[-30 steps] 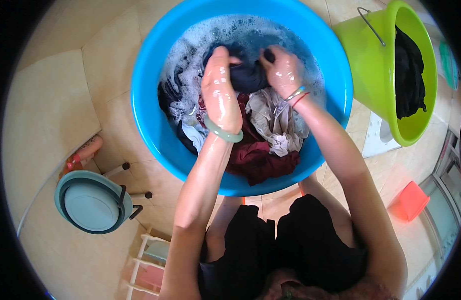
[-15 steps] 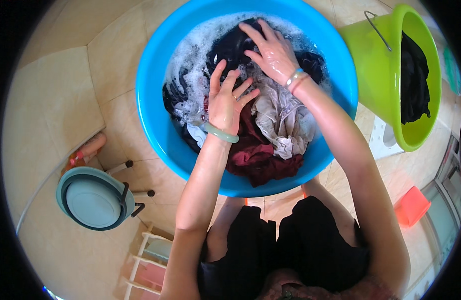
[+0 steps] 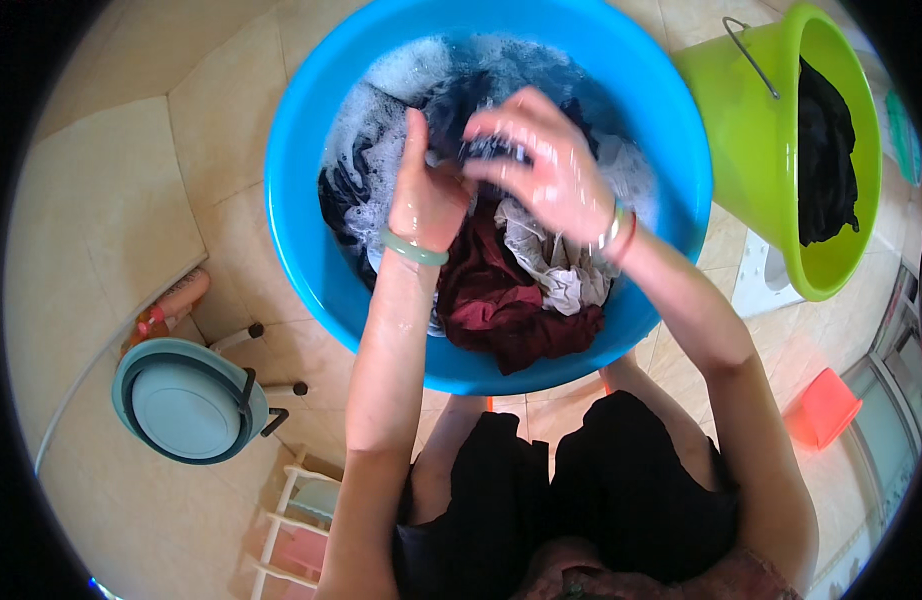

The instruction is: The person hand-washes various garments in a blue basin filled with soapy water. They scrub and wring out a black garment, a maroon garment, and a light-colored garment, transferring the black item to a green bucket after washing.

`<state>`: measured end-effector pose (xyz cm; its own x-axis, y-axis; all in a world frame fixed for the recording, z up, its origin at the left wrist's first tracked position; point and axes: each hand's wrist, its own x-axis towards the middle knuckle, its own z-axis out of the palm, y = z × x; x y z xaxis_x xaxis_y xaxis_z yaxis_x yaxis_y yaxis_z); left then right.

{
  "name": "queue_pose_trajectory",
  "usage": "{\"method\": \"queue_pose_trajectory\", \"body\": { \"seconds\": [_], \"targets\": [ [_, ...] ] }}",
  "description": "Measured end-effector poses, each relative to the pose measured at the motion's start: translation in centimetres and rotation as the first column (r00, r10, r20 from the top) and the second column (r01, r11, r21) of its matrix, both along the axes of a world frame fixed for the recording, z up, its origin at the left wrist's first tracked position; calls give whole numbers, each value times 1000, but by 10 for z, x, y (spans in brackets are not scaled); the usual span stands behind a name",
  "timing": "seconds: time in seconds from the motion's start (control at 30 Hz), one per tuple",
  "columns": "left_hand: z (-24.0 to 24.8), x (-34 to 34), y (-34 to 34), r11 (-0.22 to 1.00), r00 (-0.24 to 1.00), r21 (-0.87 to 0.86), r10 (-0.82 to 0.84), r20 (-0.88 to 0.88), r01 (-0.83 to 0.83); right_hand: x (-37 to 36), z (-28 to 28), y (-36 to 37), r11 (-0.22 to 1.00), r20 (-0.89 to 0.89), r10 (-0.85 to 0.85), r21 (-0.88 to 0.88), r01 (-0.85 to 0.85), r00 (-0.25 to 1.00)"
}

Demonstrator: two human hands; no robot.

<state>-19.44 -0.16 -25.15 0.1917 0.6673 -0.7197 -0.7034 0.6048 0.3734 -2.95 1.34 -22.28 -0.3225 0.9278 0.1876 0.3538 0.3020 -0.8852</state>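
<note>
Teal basin: far left, black-tipped legs sticking out beside it.
White rack: lower left, near left forearm.
Blue tub: centre, on tiled floor, suds and water inside.
Left grip: over the tub, thumb up, green bangle at wrist; fingertips hidden, can't tell if it's gripping.
Dark cloth: far half of tub, soaked, partly hidden by both grips.
Maroon cloth: near side of tub, bunched.
Right grip: fingers curled above dark cloth, blurred; dark patch between fingers and thumb, can't tell if pinched.
Pale cloth: crumpled, right of maroon.
Green bucket: right of tub, black cloth inside.
Coral container: far right.
</note>
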Motion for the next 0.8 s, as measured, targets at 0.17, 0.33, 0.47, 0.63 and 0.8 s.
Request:
{"method": "queue_pose_trajectory", "body": {
  "seconds": [0.17, 0.33, 0.47, 0.63, 0.8],
  "targets": [
    [9, -9, 16, 999, 854, 1, 29, 520, -35, -26, 77, -60, 982, 121, 173, 58, -181, 978],
    [-25, -13, 12, 885, 649, 465, -348, 677, -10, -66, 72, -62, 951, 188, -32, 308, -28, 982],
    [33, 9, -7, 988, 877, 28, 123, 464, -153, -66, 65, -47, 920, 156, -106, 391, 37, 982],
    [6, 17, -32, 911, 848, 294, 100, 520, -288, -65, 51, -26, 928, -38, -113, 354, 119, 993],
    [27, 43, -25, 952, 953, 46, 303, 11, -303, -17, 0, 19, 954, 139, -293, 113, 279, 946]
  ]
}}
